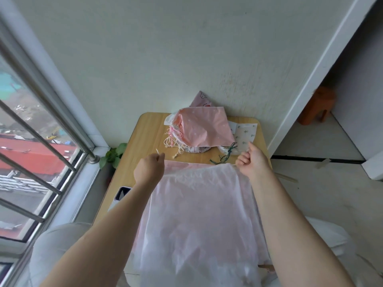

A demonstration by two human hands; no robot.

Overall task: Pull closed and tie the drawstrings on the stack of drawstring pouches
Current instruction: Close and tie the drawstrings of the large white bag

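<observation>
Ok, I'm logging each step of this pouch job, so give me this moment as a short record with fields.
workpiece: large pale pink pouch spread on the wooden table, mouth away from the person
left hand: pinches a white drawstring end, out at the mouth's left side
right hand: fingers curled at the mouth's right corner; cord not visible
mouth: still spread wide
pile: pink dotted pouch tops the heap at the far edge
also there: phone
</observation>
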